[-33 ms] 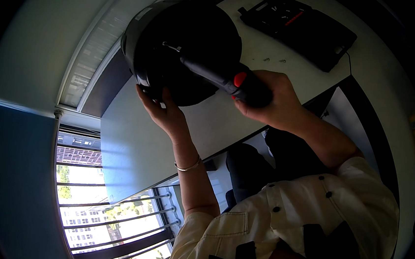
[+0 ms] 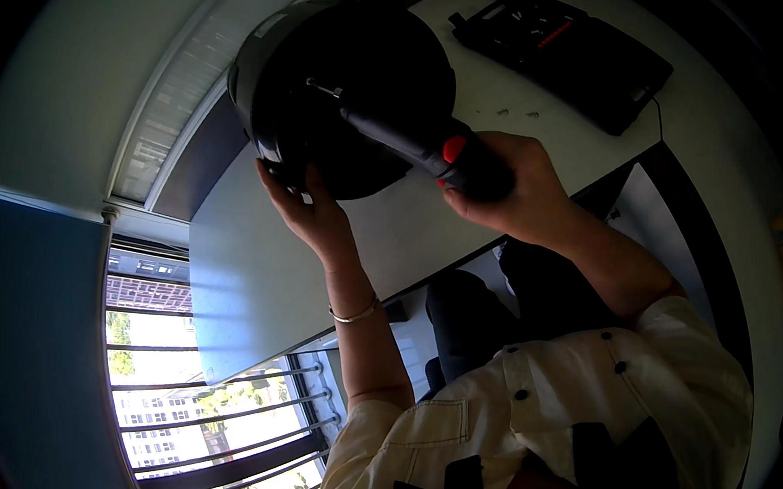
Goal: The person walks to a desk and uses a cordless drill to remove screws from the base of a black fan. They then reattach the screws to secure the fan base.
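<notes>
A large black rounded object [image 2: 390, 53], its exact kind lost in the dark, rests on the light table [image 2: 259, 270] with its shadowed round face toward me. At its near lower edge, my left hand [image 2: 314, 219] grips the rim between thumb and fingers. My right hand [image 2: 527, 186] is wrapped around a black cordless screwdriver [image 2: 396, 138] with a red button. The tool points left, and its silver bit reaches in front of the dark face. Whether the tip touches a screw there is too dark to tell.
Two small screws [image 2: 517, 114] lie on the table to the right of the rounded object. Behind them is an opened black tool case [image 2: 594, 62] holding bits, with a red strip. A barred window [image 2: 209, 415] is at the lower left, beside a blue wall panel [image 2: 20, 333].
</notes>
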Demonstrator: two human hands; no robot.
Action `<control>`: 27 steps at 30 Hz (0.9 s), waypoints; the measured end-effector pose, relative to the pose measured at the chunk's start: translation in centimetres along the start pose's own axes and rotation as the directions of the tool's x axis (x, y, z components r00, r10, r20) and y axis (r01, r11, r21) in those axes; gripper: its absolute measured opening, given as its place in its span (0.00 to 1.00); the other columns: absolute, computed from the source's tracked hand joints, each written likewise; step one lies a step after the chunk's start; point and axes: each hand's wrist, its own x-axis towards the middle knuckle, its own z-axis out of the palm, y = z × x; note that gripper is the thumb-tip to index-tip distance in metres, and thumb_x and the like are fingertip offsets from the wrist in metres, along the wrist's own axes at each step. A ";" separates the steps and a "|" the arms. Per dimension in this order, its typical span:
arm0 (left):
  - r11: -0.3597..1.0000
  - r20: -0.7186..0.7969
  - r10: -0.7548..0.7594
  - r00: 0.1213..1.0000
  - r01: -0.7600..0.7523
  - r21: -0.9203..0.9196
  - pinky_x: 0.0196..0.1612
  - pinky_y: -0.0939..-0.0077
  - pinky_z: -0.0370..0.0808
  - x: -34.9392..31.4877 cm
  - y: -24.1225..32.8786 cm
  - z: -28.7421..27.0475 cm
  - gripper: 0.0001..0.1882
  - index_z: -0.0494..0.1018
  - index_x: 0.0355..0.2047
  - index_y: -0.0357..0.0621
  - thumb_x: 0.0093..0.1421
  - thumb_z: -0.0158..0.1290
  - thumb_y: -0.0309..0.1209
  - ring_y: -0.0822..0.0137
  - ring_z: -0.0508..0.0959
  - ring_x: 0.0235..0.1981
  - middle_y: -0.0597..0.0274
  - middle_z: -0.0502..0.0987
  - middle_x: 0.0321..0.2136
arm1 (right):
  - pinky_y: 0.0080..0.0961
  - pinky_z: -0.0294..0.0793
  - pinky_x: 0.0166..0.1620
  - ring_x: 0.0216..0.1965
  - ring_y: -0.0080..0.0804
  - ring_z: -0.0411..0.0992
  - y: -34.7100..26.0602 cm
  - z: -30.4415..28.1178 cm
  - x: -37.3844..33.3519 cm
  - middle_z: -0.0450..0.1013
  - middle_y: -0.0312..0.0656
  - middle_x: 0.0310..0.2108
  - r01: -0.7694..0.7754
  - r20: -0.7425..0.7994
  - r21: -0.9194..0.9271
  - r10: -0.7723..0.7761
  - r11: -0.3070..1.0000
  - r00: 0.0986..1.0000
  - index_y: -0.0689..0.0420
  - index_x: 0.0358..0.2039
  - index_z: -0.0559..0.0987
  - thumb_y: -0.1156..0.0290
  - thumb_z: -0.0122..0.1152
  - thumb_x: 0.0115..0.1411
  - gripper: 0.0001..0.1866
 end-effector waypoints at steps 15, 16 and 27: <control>0.990 0.146 0.005 0.989 0.015 -0.137 0.43 0.74 0.73 -6.0 7.5 -0.1 0.12 0.74 0.37 0.39 0.52 0.58 0.26 0.65 0.74 0.41 0.59 0.74 0.39 | 0.21 0.69 0.24 0.20 0.24 0.70 2.4 -1.7 -3.1 0.76 0.47 0.28 -0.359 0.199 0.560 0.299 0.747 0.933 0.63 0.30 0.75 0.74 0.60 0.44 0.11; 0.967 0.260 -0.068 0.963 0.127 -0.220 0.44 0.74 0.73 -6.8 8.1 -0.1 0.12 0.75 0.37 0.39 0.52 0.58 0.27 0.65 0.74 0.41 0.59 0.74 0.39 | 0.21 0.69 0.24 0.20 0.24 0.70 2.8 -1.5 -3.5 0.76 0.49 0.30 -0.369 0.207 0.598 0.307 0.711 0.929 0.63 0.30 0.76 0.75 0.60 0.44 0.11; 0.532 0.702 -0.316 0.638 0.732 -0.425 0.46 0.72 0.70 -9.1 10.5 1.1 0.25 0.69 0.43 0.31 0.47 0.63 0.29 0.64 0.75 0.39 0.54 0.75 0.36 | 0.20 0.68 0.23 0.18 0.24 0.70 0.9 -1.2 -5.7 0.71 0.39 0.17 -0.465 0.323 0.492 0.342 0.736 0.882 0.65 0.28 0.75 0.78 0.62 0.41 0.12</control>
